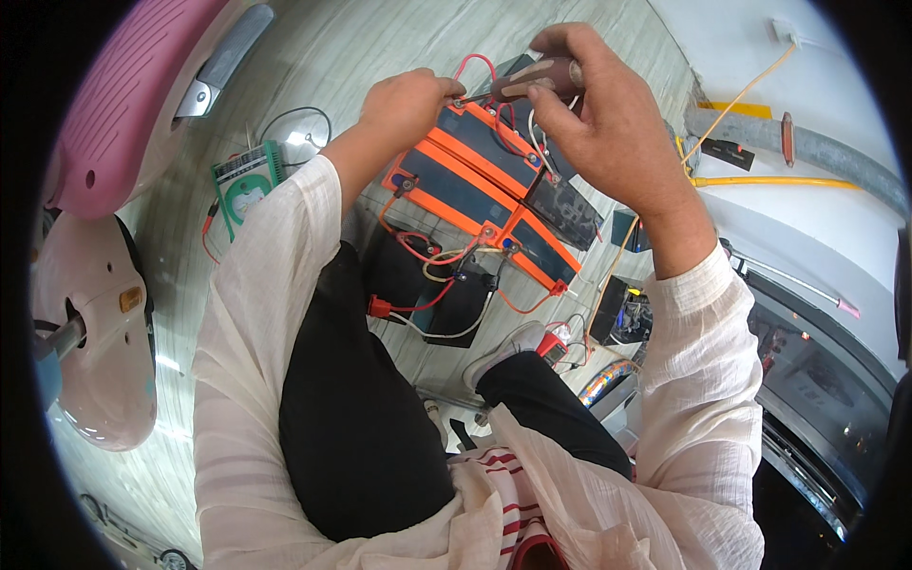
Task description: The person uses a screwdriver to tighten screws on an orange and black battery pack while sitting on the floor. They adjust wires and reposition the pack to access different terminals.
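Observation:
My right hand (606, 142) grips a screwdriver (532, 78) with a thick brown-and-grey handle, its shaft reaching left toward a terminal on an orange-topped dark battery (489, 141). My left hand (407, 112) is closed at that terminal beside the tip, its fingertips pinching something too small to make out. A second orange battery (454, 190) lies alongside, with another (545, 253) at the lower right. Red, white and orange cables (418, 249) join their terminals. Black batteries (456, 309) sit nearer my legs, and a scuffed black one (562, 214) is at the right.
A green-and-silver device (242, 185) with leads is on the floor at left, beside pink (123, 104) and cream (112, 337) scooter bodywork. A red meter (553, 350) lies by my foot. A grey pipe (826, 152), yellow tube and dark glass-fronted case (807, 380) line the right.

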The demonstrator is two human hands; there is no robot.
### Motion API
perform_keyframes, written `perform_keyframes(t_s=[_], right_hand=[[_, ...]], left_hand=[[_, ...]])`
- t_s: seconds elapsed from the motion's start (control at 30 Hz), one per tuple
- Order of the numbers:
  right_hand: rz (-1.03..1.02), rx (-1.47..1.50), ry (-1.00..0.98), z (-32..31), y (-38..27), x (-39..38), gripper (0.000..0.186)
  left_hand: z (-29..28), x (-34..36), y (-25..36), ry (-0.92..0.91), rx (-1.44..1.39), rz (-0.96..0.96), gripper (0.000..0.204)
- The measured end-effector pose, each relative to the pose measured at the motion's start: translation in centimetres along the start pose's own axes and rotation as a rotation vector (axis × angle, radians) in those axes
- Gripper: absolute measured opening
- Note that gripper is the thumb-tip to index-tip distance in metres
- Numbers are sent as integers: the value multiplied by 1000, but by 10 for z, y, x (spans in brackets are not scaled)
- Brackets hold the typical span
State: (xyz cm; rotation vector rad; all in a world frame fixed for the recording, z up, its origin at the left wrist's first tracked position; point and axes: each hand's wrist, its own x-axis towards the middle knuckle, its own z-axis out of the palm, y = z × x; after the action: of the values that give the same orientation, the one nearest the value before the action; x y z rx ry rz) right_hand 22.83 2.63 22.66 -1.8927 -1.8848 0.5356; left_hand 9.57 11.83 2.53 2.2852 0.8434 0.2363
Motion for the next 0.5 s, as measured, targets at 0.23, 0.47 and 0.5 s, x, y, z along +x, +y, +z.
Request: perform_keyframes(t_s=[0.23,0.47,0.5], right_hand=[[87,-91,28,0,4,2,36],[77,-223,36,2,9,4,34],[108,-157,41,2,10,4,32]], left_hand=[[-5,0,6,-22,-14,-48,28],[-9,2,13,-82,36,-126,28],[-8,2,12,-78,38,-125,28]])
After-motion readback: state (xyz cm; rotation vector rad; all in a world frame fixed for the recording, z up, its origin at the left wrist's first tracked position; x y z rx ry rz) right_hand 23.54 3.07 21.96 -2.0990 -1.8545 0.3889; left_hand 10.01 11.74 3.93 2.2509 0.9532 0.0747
